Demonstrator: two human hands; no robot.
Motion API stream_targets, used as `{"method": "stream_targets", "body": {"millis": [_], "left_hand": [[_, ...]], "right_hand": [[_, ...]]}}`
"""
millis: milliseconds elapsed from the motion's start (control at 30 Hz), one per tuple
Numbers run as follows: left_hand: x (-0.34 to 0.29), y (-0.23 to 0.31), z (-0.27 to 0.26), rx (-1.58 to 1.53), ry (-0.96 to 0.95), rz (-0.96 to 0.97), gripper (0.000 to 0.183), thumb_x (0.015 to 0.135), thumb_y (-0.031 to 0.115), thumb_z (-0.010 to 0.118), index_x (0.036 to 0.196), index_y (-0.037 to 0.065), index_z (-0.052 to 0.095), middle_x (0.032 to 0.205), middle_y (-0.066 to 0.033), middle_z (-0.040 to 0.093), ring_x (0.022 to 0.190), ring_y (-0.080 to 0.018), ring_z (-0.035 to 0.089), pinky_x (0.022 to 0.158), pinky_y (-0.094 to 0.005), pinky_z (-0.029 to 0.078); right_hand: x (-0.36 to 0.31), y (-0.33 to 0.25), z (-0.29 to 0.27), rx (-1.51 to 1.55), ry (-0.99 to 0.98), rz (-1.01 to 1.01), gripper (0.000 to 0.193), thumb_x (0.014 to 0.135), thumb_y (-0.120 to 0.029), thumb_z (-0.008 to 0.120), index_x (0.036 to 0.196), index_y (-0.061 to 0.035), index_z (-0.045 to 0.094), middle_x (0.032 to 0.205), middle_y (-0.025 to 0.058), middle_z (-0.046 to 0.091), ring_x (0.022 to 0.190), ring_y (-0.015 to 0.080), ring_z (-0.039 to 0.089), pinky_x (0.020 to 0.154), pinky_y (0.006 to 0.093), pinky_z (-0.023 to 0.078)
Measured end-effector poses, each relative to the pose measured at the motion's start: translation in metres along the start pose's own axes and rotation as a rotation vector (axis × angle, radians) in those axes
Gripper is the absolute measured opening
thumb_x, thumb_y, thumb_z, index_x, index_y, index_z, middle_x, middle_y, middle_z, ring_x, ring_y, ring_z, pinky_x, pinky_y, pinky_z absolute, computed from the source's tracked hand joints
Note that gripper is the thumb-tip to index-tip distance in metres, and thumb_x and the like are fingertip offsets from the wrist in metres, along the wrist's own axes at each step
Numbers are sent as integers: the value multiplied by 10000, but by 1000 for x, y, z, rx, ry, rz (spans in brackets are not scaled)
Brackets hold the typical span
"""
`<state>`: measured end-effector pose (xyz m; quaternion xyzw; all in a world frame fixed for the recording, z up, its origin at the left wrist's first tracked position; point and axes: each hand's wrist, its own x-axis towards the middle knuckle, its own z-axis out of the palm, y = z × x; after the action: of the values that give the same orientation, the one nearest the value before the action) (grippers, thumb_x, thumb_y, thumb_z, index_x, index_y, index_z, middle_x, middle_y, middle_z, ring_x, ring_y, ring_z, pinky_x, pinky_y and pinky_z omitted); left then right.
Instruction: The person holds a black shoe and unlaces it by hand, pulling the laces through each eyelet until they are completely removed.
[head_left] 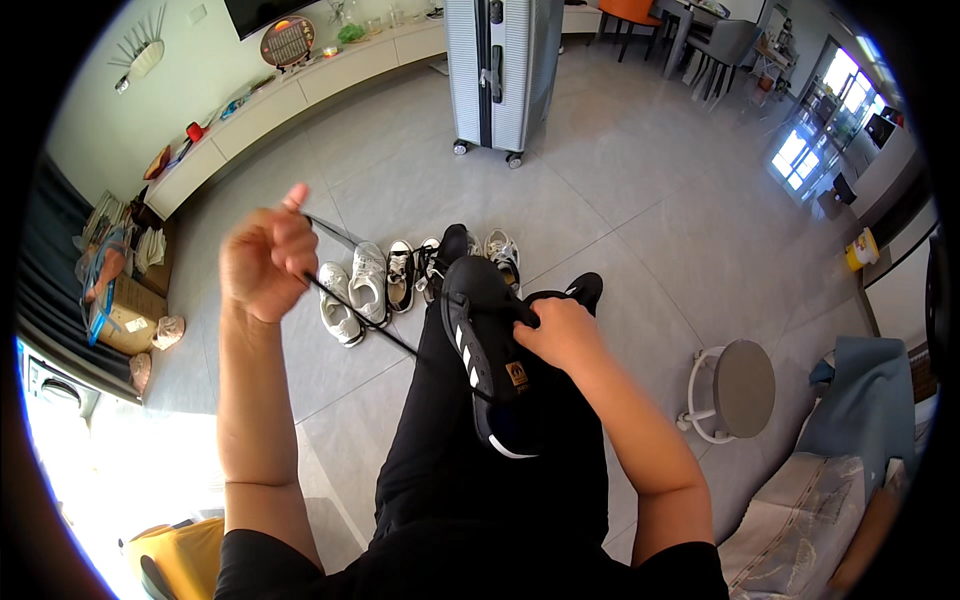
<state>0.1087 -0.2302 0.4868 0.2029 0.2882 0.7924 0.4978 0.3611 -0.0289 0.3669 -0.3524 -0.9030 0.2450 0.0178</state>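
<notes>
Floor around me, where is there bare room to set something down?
Bare tile lies between the grey suitcase and the shoe row, and between the right hand and the round stool. It's crowded at the row itself, where the black lace stretches across to the left hand.

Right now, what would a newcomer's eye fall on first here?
Most likely the white-striped black shoe near the centre, held by the right hand. The raised left hand, gripping a black lace at the left, would probably come next, then the tall silver suitcase at top centre.
</notes>
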Motion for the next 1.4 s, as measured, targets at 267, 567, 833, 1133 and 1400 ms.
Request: {"method": "stream_targets", "body": {"millis": [267,567,833,1133,1400], "left_hand": [[-41,107,-82,111,171,808,234,893,37,493,1116,-30,517,1033,-121,596,705,-133,473,645,-247,429],[-17,-24,-42,980,519,373,218,884,102,523,1083,28,571,976,-34,584,618,-59,473,545,-207,410],[-2,-157,-13,1208,-105,117,250,859,88,633,1091,14,577,770,5,605,642,-69,553,551,-224,468],[13,-163,26,896,8,38,175,863,149,650,937,-10,655,780,-66,626,678,-130,591,593,-270,474],[18,-177,38,537,143,165,199,919,137,579,984,-38,648,900,-81,650,802,-140,585,767,-255,460]], "right_hand": [[-5,25,-12,47,-101,70,331,700,-326,620,746,0,655,768,196,644,777,369,628,714,452,510],[-11,14,-12,55,-55,15,394,747,-396,667,844,-14,669,791,164,661,770,324,641,699,417,507],[-13,21,-32,731,130,-42,298,808,-278,696,882,7,656,678,28,621,599,80,535,558,242,433],[-15,-3,-33,1276,81,-31,191,923,-185,564,978,-7,603,640,-7,538,499,44,439,452,190,345],[-20,-41,-19,1111,121,-275,152,908,-103,574,1028,-14,604,849,38,611,620,64,546,553,199,457]]}}
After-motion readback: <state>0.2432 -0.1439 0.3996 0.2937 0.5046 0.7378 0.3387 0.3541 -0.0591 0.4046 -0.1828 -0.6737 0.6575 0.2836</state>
